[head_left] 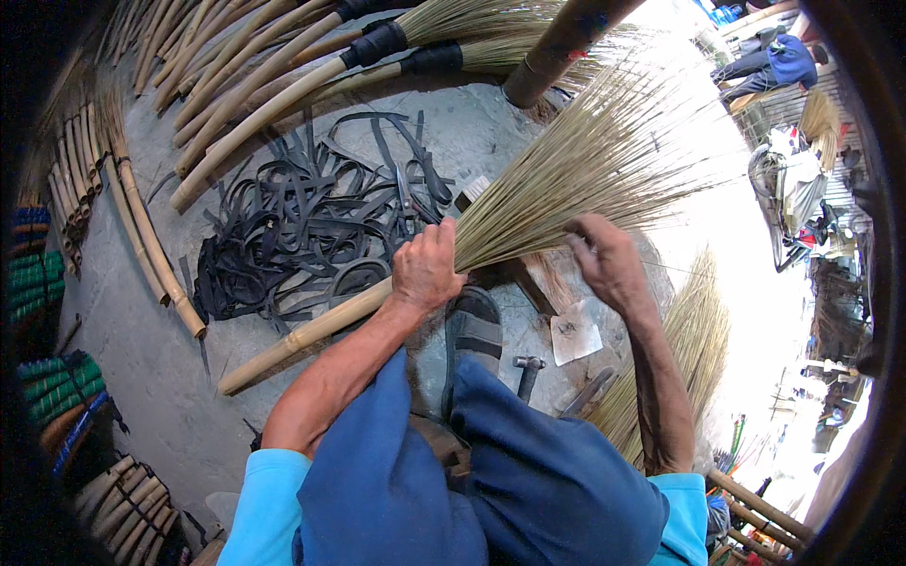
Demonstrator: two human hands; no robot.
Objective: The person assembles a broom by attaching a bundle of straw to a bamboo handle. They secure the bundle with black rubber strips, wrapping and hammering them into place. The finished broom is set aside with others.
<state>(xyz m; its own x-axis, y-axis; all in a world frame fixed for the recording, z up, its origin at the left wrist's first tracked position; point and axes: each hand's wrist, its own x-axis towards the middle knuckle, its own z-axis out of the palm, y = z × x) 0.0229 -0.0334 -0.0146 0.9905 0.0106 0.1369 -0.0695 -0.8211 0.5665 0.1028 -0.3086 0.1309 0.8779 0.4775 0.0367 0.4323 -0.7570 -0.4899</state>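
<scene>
My left hand (427, 264) is closed round a broom where its pale bamboo handle (307, 338) meets the bristles. The handle slants down to the left, while the fan of thin straw bristles (576, 160) spreads up to the right. Beside the lower edge of that fan, my right hand (609, 259) has loosely bent fingers, the thumb apart and nothing plainly held. Whether its fingertips touch the straw is hard to see. A tangled heap of black rubber strips (293, 212) lies left of my left hand, with scissors (404, 193) on it.
A hammer (528, 373) and a pale square sheet (576, 332) lie near my sandalled foot (474, 330). Loose straw (694, 349) rests at my right. Several finished brooms (274, 104) lie beyond, by a thick post (557, 57). Bundled handles (123, 505) stand left. A person (788, 61) sits far right.
</scene>
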